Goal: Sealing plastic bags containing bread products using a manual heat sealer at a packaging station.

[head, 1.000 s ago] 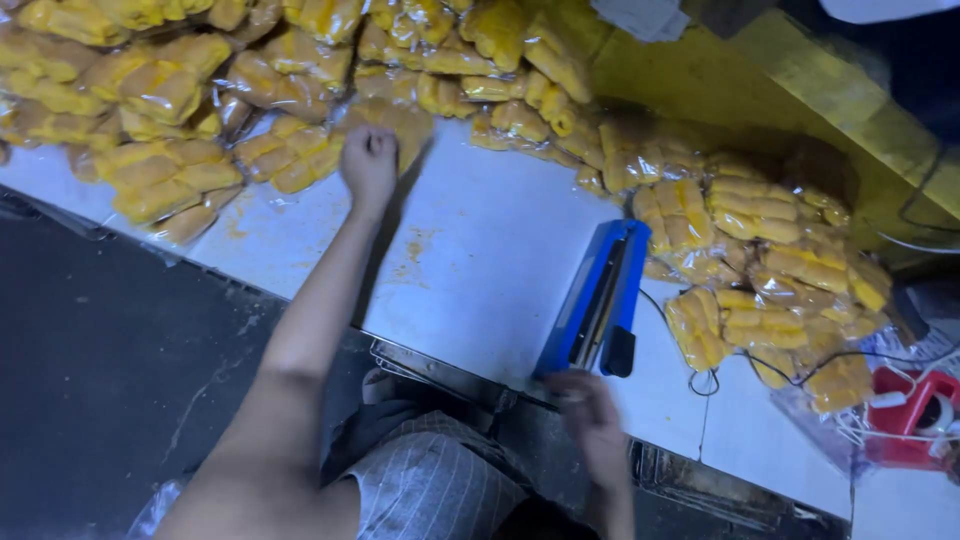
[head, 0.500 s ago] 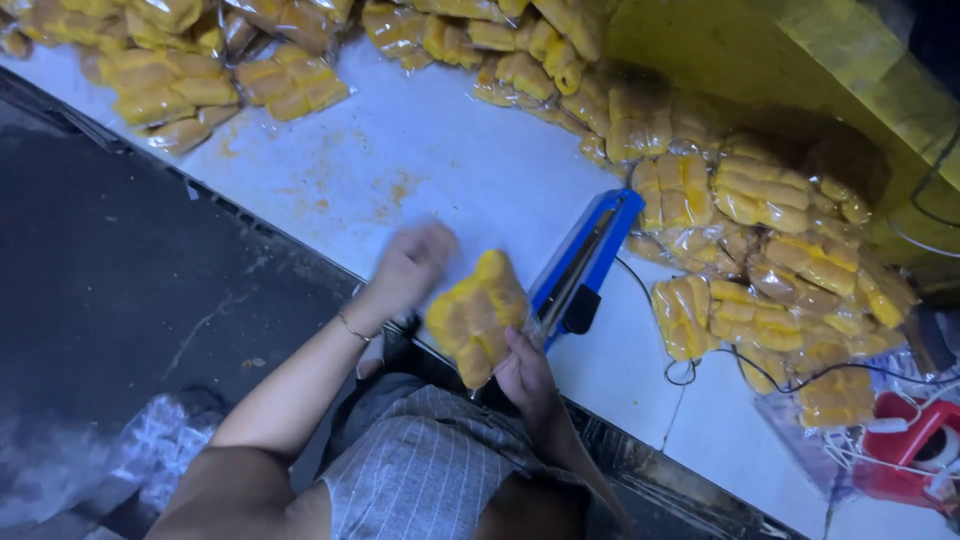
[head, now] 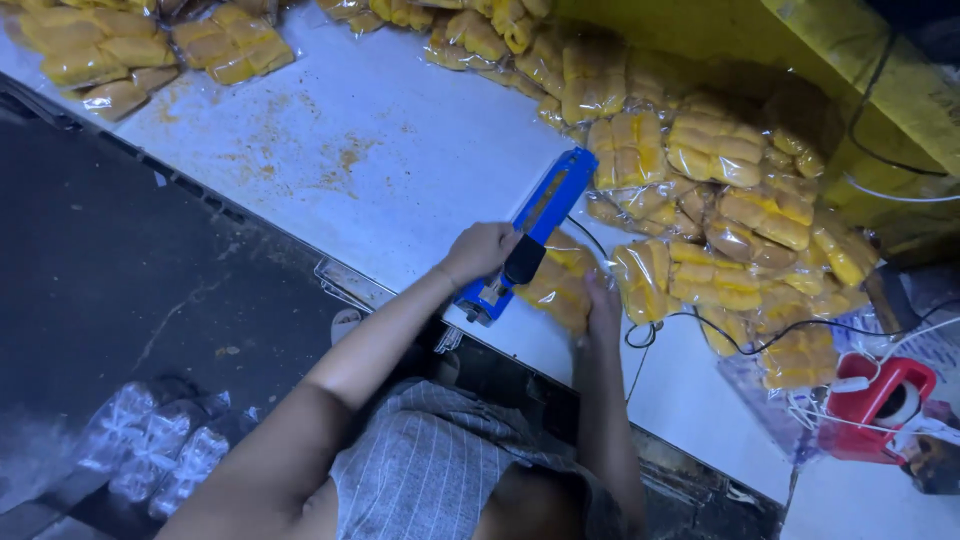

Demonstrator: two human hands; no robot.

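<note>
- Left hand [head: 482,250] is curled over the black handle at the near end of the blue sealer [head: 530,228], pressing on it.
- Right hand [head: 603,308] lies fairly flat, fingers loosely spread, on a bag of yellow pieces [head: 556,285]; it rests on the bag rather than gripping it.
- That bag sits on the white table [head: 380,190], tucked under the sealer's right side, close to the table's near edge.
- Just right of the right hand, a big heap of filled bags [head: 730,190] crowds in, touching the sealer's far end.
- A black cord [head: 700,325] loops across the table beside the right forearm.
- More bags [head: 150,50] lie at the far left, well apart from the hands.
- Orange crumbs [head: 345,160] dust the bare table between them.
- A red tape dispenser [head: 880,405] stands at the far right.
- Clear wrapped bundles [head: 160,450] lie on the dark floor, lower left.
</note>
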